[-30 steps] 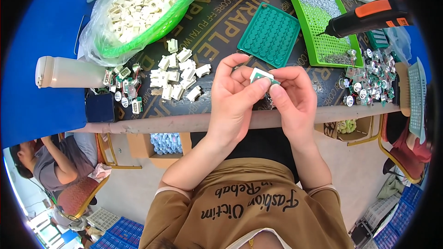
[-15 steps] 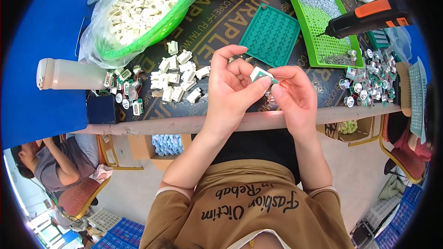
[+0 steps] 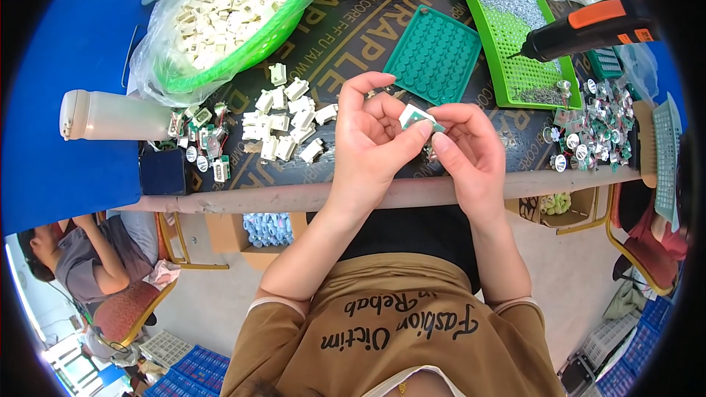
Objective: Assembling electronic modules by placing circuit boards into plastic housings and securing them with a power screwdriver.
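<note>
Between both hands, just above the table's near edge, is a small white plastic housing with a green circuit board (image 3: pixel 416 117). My left hand (image 3: pixel 371 143) pinches it between thumb and fingers. From the other side, my right hand (image 3: pixel 471 154) closes thumb and fingertips on the same piece. Fingers hide much of it, and a small part below it is too covered to name. Left of my hands lies a loose group of white plastic housings (image 3: pixel 279 125). Beyond the hands is a green dimpled tray (image 3: pixel 434 55).
A green basket (image 3: pixel 290 26) heaped with white housings stands far left. A green tray of screws (image 3: pixel 507 51) and an orange-black electric screwdriver (image 3: pixel 588 26) are at right. Wired circuit assemblies (image 3: pixel 596 129) pile near the right edge. A translucent bottle (image 3: pixel 114 116) lies left.
A red glow by the right fingers has gone out. Both hands hold nearly the same position on the piece.
</note>
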Demonstrator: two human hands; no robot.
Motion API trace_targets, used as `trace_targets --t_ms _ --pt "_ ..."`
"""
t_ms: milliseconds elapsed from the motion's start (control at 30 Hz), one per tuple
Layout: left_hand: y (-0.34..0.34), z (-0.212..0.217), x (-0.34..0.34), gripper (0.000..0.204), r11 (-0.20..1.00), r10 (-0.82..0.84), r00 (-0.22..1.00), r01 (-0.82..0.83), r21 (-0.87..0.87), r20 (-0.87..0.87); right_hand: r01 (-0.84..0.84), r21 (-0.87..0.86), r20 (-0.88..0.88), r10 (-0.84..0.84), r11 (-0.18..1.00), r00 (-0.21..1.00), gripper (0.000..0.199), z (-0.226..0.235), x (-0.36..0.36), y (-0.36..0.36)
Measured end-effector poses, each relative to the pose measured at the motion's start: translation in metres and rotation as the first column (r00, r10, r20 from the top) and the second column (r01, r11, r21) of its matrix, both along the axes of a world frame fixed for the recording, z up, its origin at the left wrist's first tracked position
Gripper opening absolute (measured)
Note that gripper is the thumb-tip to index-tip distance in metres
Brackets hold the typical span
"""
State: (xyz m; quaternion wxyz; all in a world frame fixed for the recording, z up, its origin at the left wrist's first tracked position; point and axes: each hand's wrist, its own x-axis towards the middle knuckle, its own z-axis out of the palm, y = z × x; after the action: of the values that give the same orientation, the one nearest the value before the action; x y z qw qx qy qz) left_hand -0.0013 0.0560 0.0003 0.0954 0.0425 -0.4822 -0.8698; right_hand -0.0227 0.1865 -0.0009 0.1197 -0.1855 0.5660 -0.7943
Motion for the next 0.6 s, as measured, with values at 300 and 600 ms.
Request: trace_targets --t_ms 300,600 --pt "0.006 -0.001 0.001 0.051 0.996 0.066 0.998 -0.067 0.058 0.025 0.005 -0.052 0.06 -0.002 0.999 0.998 0.012 -0.007 -0.007 0.001" --pt "-0.001 0.001 -0.002 0.045 0.993 0.07 0.995 -0.077 0.094 0.075 0.635 0.244 -0.457 -0.491 0.733 0.742 0.014 0.032 -0.03 0.047"
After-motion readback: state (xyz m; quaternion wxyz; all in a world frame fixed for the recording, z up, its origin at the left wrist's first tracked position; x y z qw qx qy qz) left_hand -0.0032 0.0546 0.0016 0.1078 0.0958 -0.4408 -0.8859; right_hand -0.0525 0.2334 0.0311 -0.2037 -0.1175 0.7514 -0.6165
